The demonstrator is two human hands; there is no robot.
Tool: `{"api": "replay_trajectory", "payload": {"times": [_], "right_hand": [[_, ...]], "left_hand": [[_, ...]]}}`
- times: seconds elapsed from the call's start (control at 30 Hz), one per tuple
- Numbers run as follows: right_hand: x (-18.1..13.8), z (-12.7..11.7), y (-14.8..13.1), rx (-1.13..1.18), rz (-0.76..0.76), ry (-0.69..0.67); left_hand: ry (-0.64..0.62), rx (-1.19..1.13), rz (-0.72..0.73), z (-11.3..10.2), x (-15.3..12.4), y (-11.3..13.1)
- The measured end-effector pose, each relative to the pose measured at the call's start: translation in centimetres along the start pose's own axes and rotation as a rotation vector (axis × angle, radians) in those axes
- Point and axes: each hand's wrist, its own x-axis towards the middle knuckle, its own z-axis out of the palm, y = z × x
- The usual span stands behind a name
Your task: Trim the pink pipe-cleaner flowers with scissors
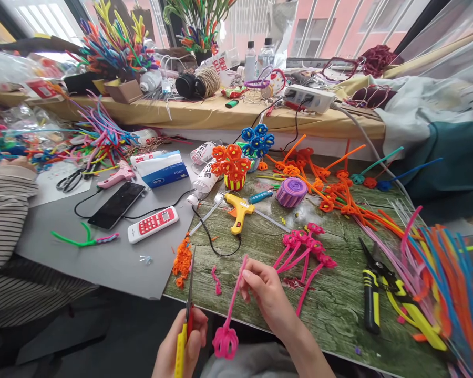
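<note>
My left hand (181,344) is closed round the yellow handle of a pair of scissors (188,302), blades pointing up over the table's near edge. My right hand (266,294) pinches the stem of a pink pipe-cleaner flower (225,338), whose curled head hangs down below the table edge. Several finished pink flowers (305,247) lie on the green wood-grain mat (331,310) just beyond my right hand. A small heap of orange trimmings (182,260) sits left of the scissors.
A yellow glue gun (239,211), purple spool (290,191), orange flowers in a striped pot (232,167), blue flowers (257,137) and yellow-black pliers (372,294) lie around. Bundled pipe cleaners (445,273) are at right. A person's striped sleeve (8,210) rests left by a phone (116,205) and remote (153,224).
</note>
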Motion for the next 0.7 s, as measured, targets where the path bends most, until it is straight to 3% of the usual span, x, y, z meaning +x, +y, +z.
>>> {"api": "replay_trajectory", "payload": {"times": [0.13,0.37,0.7], "right_hand": [[0.0,0.5,-0.7,0.009,0.012,0.004],[0.1,1.4,-1.6,-0.068,0.069,0.042],[-3.7,2.1,-4.4,-0.456,0.19,0.004]], "left_hand": [[0.12,0.017,0.038,2.0,0.1,1.7],[0.173,0.03,0.019,6.2,-0.7,2.7],[0.33,0.015,0.074,7.0,-0.3,3.3]]}}
